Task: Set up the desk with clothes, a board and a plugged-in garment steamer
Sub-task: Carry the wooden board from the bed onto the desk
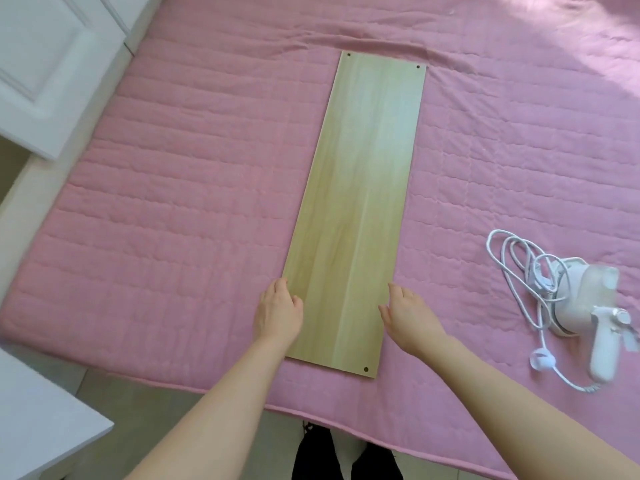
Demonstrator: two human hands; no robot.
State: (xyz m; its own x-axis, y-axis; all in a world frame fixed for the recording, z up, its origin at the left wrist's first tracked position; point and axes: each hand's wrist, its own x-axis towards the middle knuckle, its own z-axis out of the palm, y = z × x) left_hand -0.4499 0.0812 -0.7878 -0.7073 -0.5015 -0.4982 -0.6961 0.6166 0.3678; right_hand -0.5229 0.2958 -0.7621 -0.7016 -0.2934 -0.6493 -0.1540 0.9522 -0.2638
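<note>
Board (363, 202) flat on pink quilt (173, 168), frame centre. Left hand (277, 311) and right hand (407, 315) flank its near end, fingers straight against both long edges, grasping nothing. Steamer (588, 306) lower right, apart.

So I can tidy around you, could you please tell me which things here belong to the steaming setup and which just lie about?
Job: wooden board, left hand and right hand at its edges; garment steamer; its coiled cord.
Lying about: white cabinet door; white furniture corner.
</note>
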